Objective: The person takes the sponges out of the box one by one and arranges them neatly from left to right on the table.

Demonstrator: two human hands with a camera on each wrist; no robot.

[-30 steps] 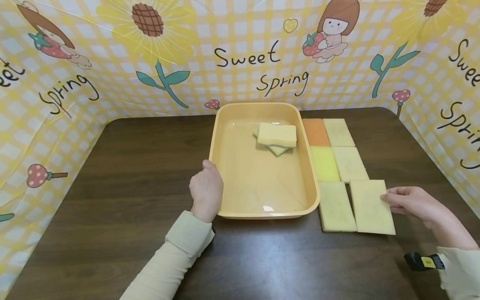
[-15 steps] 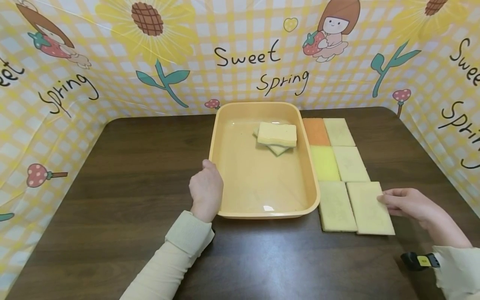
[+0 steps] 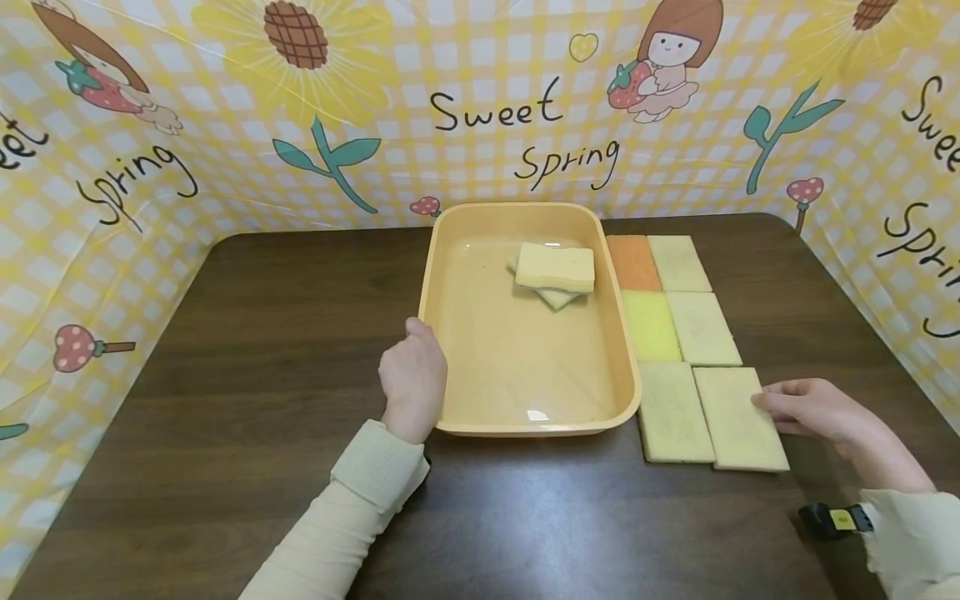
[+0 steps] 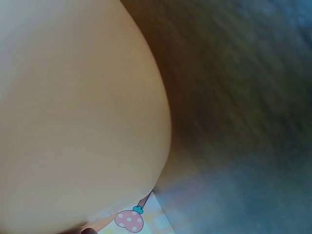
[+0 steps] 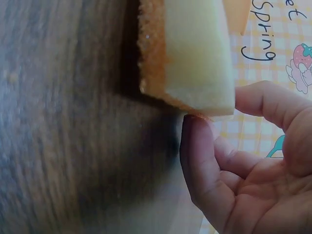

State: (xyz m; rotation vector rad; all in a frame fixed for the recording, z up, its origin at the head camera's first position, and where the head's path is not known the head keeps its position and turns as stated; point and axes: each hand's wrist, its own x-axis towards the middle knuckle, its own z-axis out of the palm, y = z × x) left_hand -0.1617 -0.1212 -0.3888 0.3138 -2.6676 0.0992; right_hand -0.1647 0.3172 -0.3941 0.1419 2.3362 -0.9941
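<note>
My left hand (image 3: 414, 383) grips the left rim of a yellow tray (image 3: 525, 427); its fingertips are hidden, and the left wrist view shows mostly blurred skin. Inside the tray, one thick pale sponge (image 3: 555, 268) lies crosswise on another sponge (image 3: 557, 299), near the back right. My right hand (image 3: 825, 412) pinches the right edge of a pale yellow sponge (image 3: 738, 421) between thumb and fingers. In the right wrist view this sponge (image 5: 195, 58) shows an orange layer on its lower side. It lies at the front right of the sponge rows, just beside another pale sponge (image 3: 675, 414).
Right of the tray, sponges lie in two columns: an orange one (image 3: 632, 262), a bright yellow one (image 3: 649, 327) and pale ones (image 3: 678, 262). They sit on a dark wooden table (image 3: 262, 350). Checked cloth (image 3: 487, 50) encloses the back and sides.
The pinched sponge has lowered and shifted slightly left and toward the front, now lying flat in line beside its neighbour. My right hand moved left with it. My left hand stays put.
</note>
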